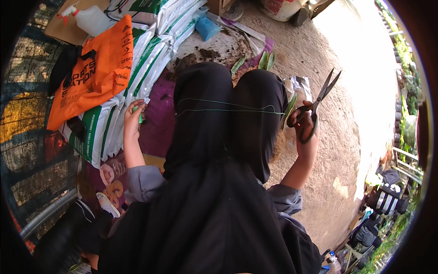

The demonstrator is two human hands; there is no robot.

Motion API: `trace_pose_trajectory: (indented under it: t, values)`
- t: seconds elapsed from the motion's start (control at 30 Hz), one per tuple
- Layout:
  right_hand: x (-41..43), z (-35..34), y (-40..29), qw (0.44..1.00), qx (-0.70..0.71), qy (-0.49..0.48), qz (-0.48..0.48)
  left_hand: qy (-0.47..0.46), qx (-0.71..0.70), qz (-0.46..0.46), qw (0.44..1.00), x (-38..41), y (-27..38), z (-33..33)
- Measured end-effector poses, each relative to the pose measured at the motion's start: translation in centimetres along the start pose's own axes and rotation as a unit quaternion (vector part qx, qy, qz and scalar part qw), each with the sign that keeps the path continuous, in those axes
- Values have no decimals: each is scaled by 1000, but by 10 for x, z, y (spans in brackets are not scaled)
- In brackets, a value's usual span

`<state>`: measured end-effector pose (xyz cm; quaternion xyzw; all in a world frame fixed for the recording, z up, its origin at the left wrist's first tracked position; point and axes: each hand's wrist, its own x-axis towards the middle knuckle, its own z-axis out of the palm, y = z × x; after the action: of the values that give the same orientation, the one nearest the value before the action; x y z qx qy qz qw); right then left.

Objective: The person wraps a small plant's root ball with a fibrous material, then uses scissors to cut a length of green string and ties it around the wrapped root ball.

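Note:
My left hand (134, 114) is closed around a small green-and-white object (139, 113), probably a thread spool, beside the stacked bags. In my right hand (304, 120) are black-handled scissors (320, 99), fingers through the handles, blades slightly apart and pointing away from me. A thin green thread (226, 110) runs in two strands across my black-covered knees and reaches my right hand; its left part is lost from sight near the left knee. Green leaf pieces (263, 60) stand beyond the knees, and another leaf (291, 105) lies beside the right knee, next to a clear-and-silver plastic packet (301, 85).
Stacked white-and-green bags (147, 65) rise at left, topped by an orange bag (99, 72) and a spray bottle (90, 20). Dark soil (208, 53) lies on a sheet ahead. A blue bag (207, 29) is behind it. Another person's dark-clothed leg (65, 226) shows at lower left.

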<state>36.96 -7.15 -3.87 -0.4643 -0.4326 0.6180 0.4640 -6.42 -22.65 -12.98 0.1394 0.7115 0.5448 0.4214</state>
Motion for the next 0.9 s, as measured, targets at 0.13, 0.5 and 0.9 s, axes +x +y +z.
trace_pose_trajectory:
  t: [0.13,0.5,0.9]
  values:
    - [2,-4,3,989,-141,54,-3,-30,28,2,999,-5,2,11]
    - [5,1,15,987,-161,-7,-27,-150,114,165,968,-35,48,75]
    - [8,37,10,914,-391,37,-98,-180,122,157,963,-32,36,92]
